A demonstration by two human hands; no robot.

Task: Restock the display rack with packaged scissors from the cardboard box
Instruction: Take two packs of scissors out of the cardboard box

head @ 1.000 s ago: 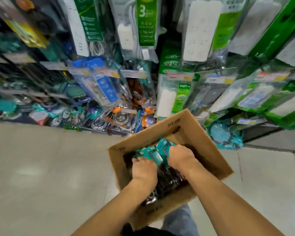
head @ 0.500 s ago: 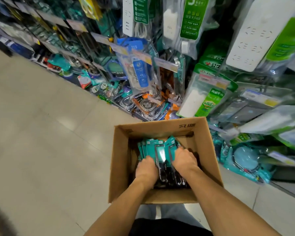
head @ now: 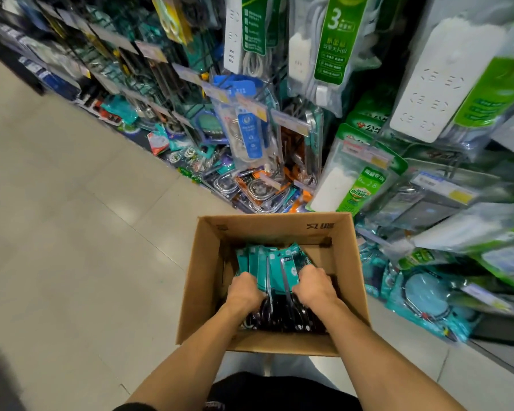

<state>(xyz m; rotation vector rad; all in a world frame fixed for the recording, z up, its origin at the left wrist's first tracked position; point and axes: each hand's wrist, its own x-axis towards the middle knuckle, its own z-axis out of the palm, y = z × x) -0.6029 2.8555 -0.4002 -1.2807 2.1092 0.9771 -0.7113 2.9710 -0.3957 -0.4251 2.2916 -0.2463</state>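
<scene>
An open cardboard box [head: 202,280] sits on the floor in front of me, below the display rack [head: 250,137]. Inside it lies a bundle of packaged scissors [head: 275,266] with teal cards, silver blades and black handles. My left hand [head: 244,293] grips the bundle's left side. My right hand [head: 316,284] grips its right side. Both hands are inside the box with fingers curled around the packs. More packs lie dark under the bundle, partly hidden by my hands.
Hanging goods crowd the rack: white power strips in green packaging [head: 445,84], blue packs [head: 248,134], teal items low at right [head: 422,298]. Metal hooks and price tags [head: 291,123] stick out. Beige tiled floor [head: 72,232] stretches to the left.
The view has swung so the box now sits square in front of me. Both hands have closed in on the two sides of the teal scissors bundle and gathered it together.
</scene>
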